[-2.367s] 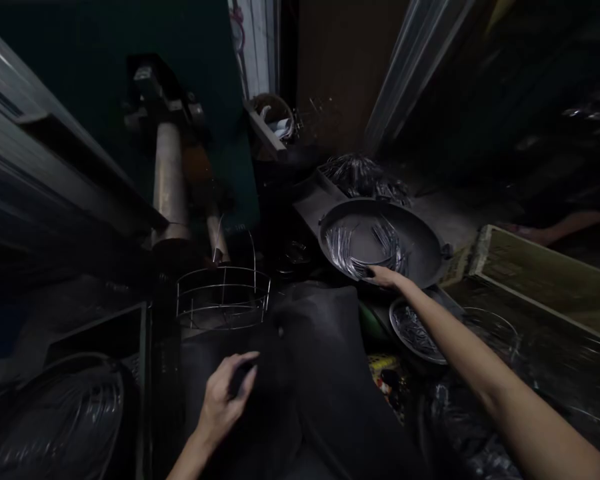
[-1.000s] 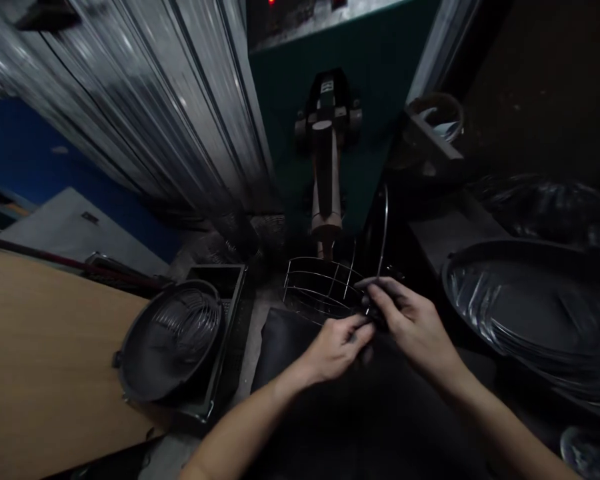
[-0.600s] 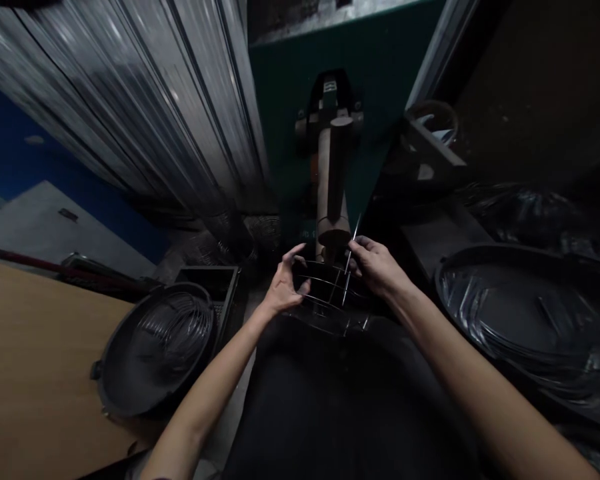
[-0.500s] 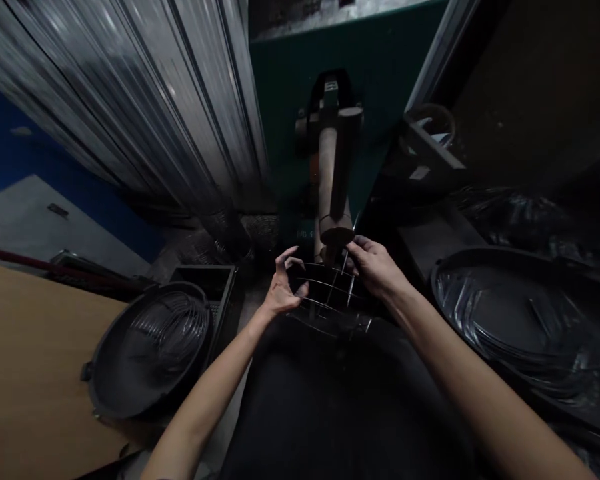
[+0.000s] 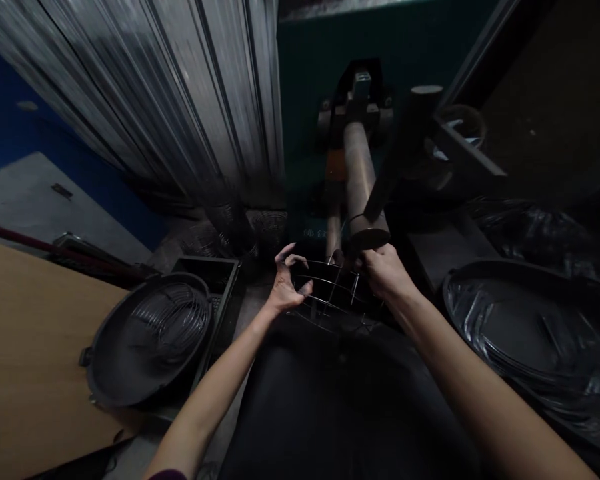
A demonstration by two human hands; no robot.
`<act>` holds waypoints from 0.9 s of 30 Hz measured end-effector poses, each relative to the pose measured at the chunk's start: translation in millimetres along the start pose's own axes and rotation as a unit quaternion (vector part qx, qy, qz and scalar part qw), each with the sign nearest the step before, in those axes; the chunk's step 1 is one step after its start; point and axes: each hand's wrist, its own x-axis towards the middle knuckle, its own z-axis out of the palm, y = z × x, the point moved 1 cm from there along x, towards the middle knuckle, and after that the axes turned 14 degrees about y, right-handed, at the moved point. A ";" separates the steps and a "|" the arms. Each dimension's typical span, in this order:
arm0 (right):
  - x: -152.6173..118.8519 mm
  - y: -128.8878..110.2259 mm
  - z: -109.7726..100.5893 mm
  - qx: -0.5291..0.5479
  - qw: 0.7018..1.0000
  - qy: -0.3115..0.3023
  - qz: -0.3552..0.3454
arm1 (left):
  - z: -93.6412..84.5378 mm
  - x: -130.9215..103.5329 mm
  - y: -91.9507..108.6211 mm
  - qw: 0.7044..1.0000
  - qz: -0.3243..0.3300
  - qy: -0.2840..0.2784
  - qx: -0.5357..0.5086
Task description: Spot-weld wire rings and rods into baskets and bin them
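A wire rack (image 5: 325,300) of curved, thin metal wires with crossing rods lies low in front of my body, beneath a machine's metal cylinder (image 5: 363,173). My left hand (image 5: 286,283) grips the rack's left side, its fingers curled around the ends of the curved wires and its thumb below. Just under the cylinder's round end, my right hand (image 5: 385,270) is closed at the rack's right side. Its fingertips are hidden in shadow, so what they pinch cannot be made out. A lower rod (image 5: 334,233) of the machine reaches down to the rack.
To the left, a round black basin (image 5: 125,380) holds coiled wire rings beside a dark crate (image 5: 230,277). Another black basin (image 5: 510,320) with bent wires is at right. The green machine body (image 5: 310,80) stands ahead, a wooden board (image 5: 35,353) at far left.
The view has shifted, so the machine appears further right. My right hand has turned and moved under the cylinder's end, its fingers now more hidden. My left hand keeps its grip on the wire rack.
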 end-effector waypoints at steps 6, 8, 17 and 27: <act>1.3 0.2 3.5 -0.026 1.000 -0.004 -0.001 | -1.1 0.3 -2.3 1.000 -0.001 0.005 -0.010; 1.4 0.9 3.9 -0.018 1.000 -0.012 -0.003 | -1.3 0.8 -4.1 1.000 0.001 0.003 -0.012; 5.7 7.0 2.1 0.018 0.999 -0.024 0.034 | -2.3 4.3 -6.4 1.000 0.006 -0.001 -0.012; 5.3 9.4 0.8 0.046 0.996 -0.024 0.073 | -3.5 9.0 -4.9 0.998 -0.023 -0.044 -0.035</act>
